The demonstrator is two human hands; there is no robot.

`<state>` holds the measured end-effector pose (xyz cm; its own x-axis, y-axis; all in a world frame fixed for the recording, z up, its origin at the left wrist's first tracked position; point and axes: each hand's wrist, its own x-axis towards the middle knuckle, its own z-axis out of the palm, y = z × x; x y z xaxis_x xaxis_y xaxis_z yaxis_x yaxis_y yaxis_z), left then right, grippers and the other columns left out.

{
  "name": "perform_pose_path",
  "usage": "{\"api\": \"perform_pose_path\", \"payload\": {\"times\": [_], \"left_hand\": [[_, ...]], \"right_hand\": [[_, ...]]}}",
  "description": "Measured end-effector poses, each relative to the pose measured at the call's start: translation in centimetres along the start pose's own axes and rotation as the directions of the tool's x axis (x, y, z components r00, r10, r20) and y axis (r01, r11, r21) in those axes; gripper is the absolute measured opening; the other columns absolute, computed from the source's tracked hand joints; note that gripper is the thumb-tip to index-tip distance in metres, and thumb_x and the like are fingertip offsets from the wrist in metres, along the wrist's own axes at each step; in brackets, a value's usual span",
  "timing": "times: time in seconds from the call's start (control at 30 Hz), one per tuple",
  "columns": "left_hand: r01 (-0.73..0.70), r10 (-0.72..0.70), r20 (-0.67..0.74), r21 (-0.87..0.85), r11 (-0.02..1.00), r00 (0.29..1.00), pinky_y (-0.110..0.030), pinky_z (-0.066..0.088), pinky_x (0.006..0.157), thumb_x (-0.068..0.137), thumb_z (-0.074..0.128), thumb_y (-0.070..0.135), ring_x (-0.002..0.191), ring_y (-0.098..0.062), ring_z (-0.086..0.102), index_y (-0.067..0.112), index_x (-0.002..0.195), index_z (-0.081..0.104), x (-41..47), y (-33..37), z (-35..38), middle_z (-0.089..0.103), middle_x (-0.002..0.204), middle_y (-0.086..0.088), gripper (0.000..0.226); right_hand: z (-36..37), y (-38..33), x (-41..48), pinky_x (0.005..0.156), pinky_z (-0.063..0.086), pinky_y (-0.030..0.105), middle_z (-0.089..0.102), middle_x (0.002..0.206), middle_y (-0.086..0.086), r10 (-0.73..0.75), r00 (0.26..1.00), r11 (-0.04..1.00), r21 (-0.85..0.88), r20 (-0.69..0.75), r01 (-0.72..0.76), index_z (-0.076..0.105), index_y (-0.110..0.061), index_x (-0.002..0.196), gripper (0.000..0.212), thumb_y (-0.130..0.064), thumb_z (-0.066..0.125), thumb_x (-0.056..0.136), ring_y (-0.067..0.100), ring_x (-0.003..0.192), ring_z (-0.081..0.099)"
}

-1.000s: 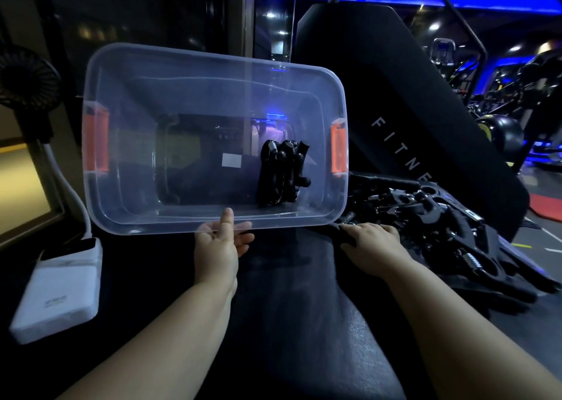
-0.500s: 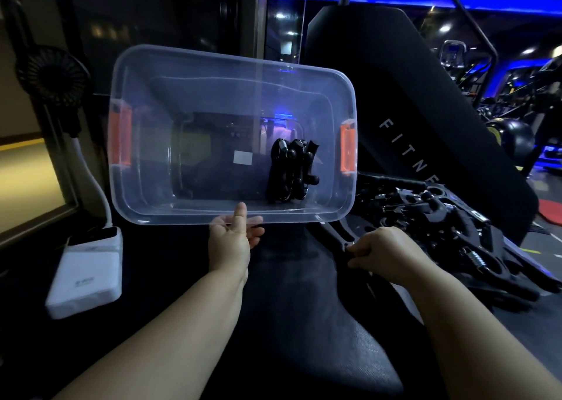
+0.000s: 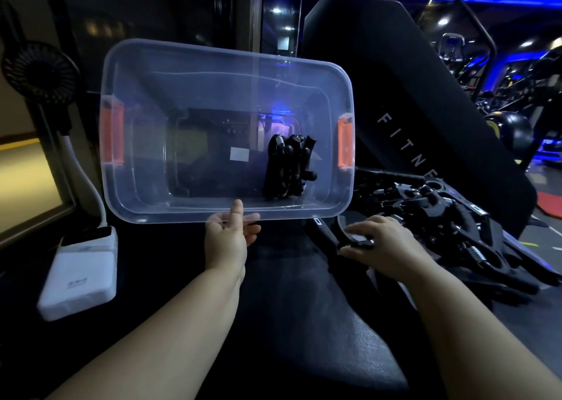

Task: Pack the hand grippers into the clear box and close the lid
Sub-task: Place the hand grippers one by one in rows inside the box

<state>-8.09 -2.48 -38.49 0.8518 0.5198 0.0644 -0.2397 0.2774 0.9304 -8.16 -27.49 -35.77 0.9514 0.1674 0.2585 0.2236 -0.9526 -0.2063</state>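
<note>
Far left: one black fan (image 3: 39,68). Near left: one white power bank (image 3: 80,275). Centre: we see one clear box (image 3: 213,71), translucent, rounded corners, tipped with opening toward us; two orange latches (image 3: 114,135), one per short end. Left hand (image 3: 226,241) pinches near rim, thumb on top. Inside box, right part: bundled grippers (image 3: 289,168), black, count unclear. Right hand (image 3: 386,244) curls round one loose gripper (image 3: 328,232) on bench pad (image 3: 304,323). Far right: gripper pile (image 3: 456,217), tangled, uncountable.
</note>
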Motion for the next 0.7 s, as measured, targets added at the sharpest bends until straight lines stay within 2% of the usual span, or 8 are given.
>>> {"api": "perform_pose_path", "payload": {"times": [0.07, 0.13, 0.2, 0.3, 0.37, 0.47, 0.57, 0.7], "left_hand": [[-0.003, 0.003, 0.001, -0.002, 1.0, 1.0, -0.021, 0.047, 0.053, 0.096, 0.05, 0.039, 0.054, -0.006, 0.063, 0.017, 0.09, 0.047, -0.1, 0.0, 0.0, 0.072, 0.072, 0.002, 0.023], [-0.006, 0.006, 0.001, 0.0, 1.0, 1.0, -0.021, 0.047, 0.053, 0.096, 0.05, 0.039, 0.054, -0.006, 0.063, 0.017, 0.089, 0.047, -0.1, 0.0, 0.0, 0.072, 0.074, 0.001, 0.023], [-0.007, 0.007, 0.002, 0.0, 1.0, 1.0, -0.021, 0.047, 0.053, 0.096, 0.05, 0.039, 0.056, -0.007, 0.063, 0.017, 0.09, 0.047, -0.1, 0.0, 0.0, 0.072, 0.075, 0.0, 0.023], [-0.006, 0.006, 0.001, 0.003, 1.0, 1.0, -0.021, 0.047, 0.054, 0.096, 0.05, 0.04, 0.056, -0.007, 0.063, 0.016, 0.09, 0.047, -0.2, 0.0, 0.0, 0.072, 0.074, 0.001, 0.024], [-0.004, 0.004, 0.001, 0.002, 1.0, 1.0, -0.021, 0.048, 0.054, 0.096, 0.05, 0.039, 0.056, -0.007, 0.063, 0.016, 0.09, 0.047, -0.2, 0.0, 0.0, 0.072, 0.075, 0.001, 0.024], [-0.005, 0.005, -0.002, -0.003, 1.0, 1.0, -0.022, 0.047, 0.054, 0.096, 0.051, 0.038, 0.058, -0.009, 0.063, 0.016, 0.09, 0.047, -0.2, 0.0, 0.1, 0.072, 0.074, 0.0, 0.024], [-0.008, 0.008, -0.006, -0.012, 1.0, 1.0, -0.022, 0.047, 0.053, 0.096, 0.051, 0.038, 0.055, -0.008, 0.062, 0.016, 0.089, 0.047, -0.1, 0.0, 0.0, 0.072, 0.072, 0.0, 0.023], [-0.006, 0.006, -0.008, -0.005, 1.0, 1.0, -0.022, 0.047, 0.054, 0.096, 0.051, 0.038, 0.056, -0.009, 0.063, 0.016, 0.09, 0.047, -0.1, 0.0, 0.0, 0.072, 0.073, 0.001, 0.024]], "right_hand": [[0.2, -0.2, 0.1, 0.106, 0.03, 0.042, 0.051, 0.135, -0.009, 0.117, 0.988, 0.99, -0.093, 0.096, -0.108, 0.048, -0.04, 0.136, 0.07, -0.075, 0.054, 0.075, 0.016, 0.133, 0.038], [0.4, -0.4, 0.2, 0.107, 0.023, 0.042, 0.048, 0.143, -0.008, 0.15, 0.975, 0.984, -0.123, 0.165, -0.131, 0.042, -0.036, 0.141, 0.077, -0.078, 0.047, 0.077, 0.015, 0.137, 0.034], [0.2, -0.6, 0.2, 0.108, 0.02, 0.042, 0.047, 0.144, -0.008, 0.142, 0.973, 0.987, -0.105, 0.18, -0.124, 0.043, -0.035, 0.141, 0.079, -0.078, 0.048, 0.076, 0.013, 0.137, 0.035], [-0.6, -0.9, -0.1, 0.109, 0.02, 0.038, 0.053, 0.138, -0.011, 0.126, 0.971, 0.992, -0.056, 0.204, -0.116, 0.048, -0.033, 0.139, 0.083, -0.078, 0.058, 0.07, 0.011, 0.133, 0.041], [-1.0, -1.0, -0.4, 0.108, 0.021, 0.035, 0.059, 0.128, -0.014, 0.105, 0.964, 0.994, -0.014, 0.243, -0.104, 0.049, -0.033, 0.138, 0.093, -0.081, 0.062, 0.06, 0.012, 0.129, 0.044], [-1.1, -1.0, -0.3, 0.107, 0.029, 0.033, 0.061, 0.119, -0.016, 0.077, 0.947, 0.995, 0.032, 0.313, -0.092, 0.047, -0.034, 0.139, 0.122, -0.094, 0.058, 0.033, 0.017, 0.126, 0.046], [-1.2, -0.7, -0.4, 0.106, 0.034, 0.034, 0.062, 0.114, -0.017, 0.054, 0.935, 0.995, 0.057, 0.349, -0.079, 0.045, -0.038, 0.139, 0.135, -0.098, 0.053, 0.018, 0.019, 0.122, 0.048], [-1.2, -0.7, -0.6, 0.102, 0.041, 0.036, 0.059, 0.107, -0.018, 0.044, 0.932, 0.99, 0.111, 0.36, -0.089, 0.043, -0.043, 0.135, 0.135, -0.098, 0.053, 0.013, 0.019, 0.116, 0.048]]}}
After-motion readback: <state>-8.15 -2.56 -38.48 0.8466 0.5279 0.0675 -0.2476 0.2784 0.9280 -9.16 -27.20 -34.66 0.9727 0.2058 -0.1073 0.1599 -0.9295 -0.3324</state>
